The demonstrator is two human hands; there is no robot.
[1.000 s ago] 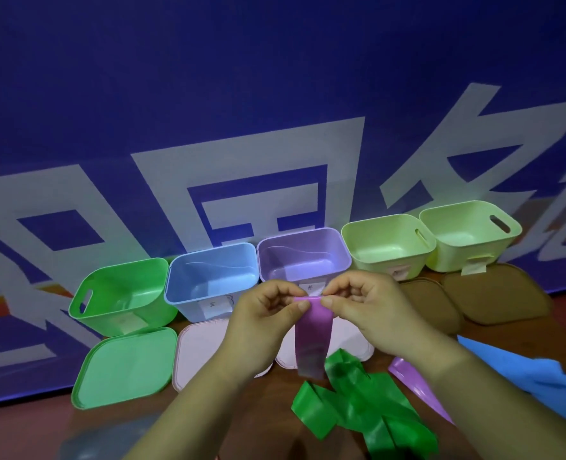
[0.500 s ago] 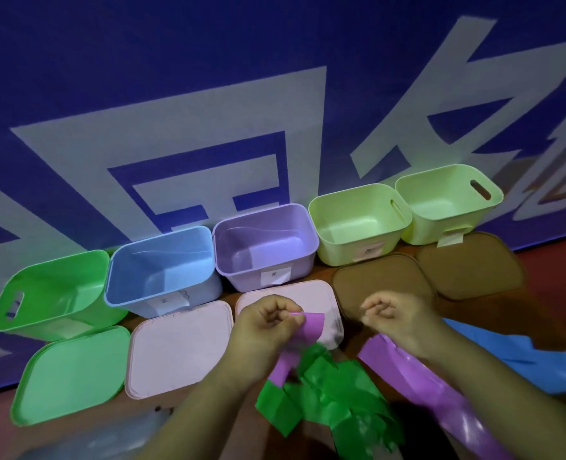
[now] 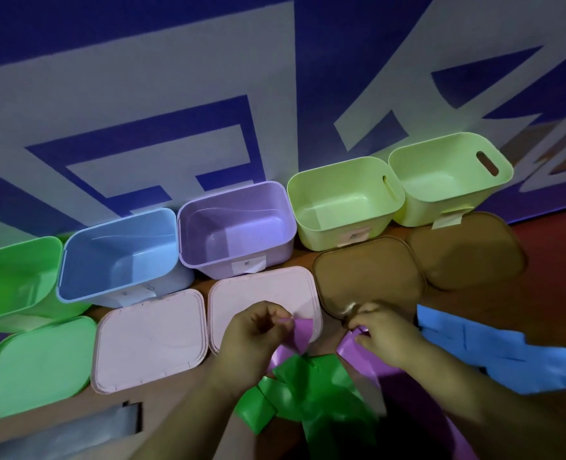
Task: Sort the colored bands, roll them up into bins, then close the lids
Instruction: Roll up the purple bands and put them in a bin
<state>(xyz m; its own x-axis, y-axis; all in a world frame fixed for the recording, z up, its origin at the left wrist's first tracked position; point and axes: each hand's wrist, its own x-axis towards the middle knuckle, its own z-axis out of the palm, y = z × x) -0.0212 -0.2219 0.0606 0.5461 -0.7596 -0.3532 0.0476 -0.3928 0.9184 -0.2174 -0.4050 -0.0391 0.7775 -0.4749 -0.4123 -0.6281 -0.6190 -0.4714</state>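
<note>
- Head view: your left hand (image 3: 255, 333) pinches one end of the purple band (image 3: 303, 336) over the pink lid (image 3: 261, 290).
- Your right hand (image 3: 384, 336) grips the purple band farther along, beside the brown lid (image 3: 368, 277).
- The green band (image 3: 308, 393) lies heaped on the worktop (image 3: 557, 277) between your wrists.

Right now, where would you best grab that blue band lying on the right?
Probably by its left end, beside the right hand, pinched from above. The blue band lies flat and uncovered on the table, so an end edge is what fingers can get under, and rolling can start there.
</note>
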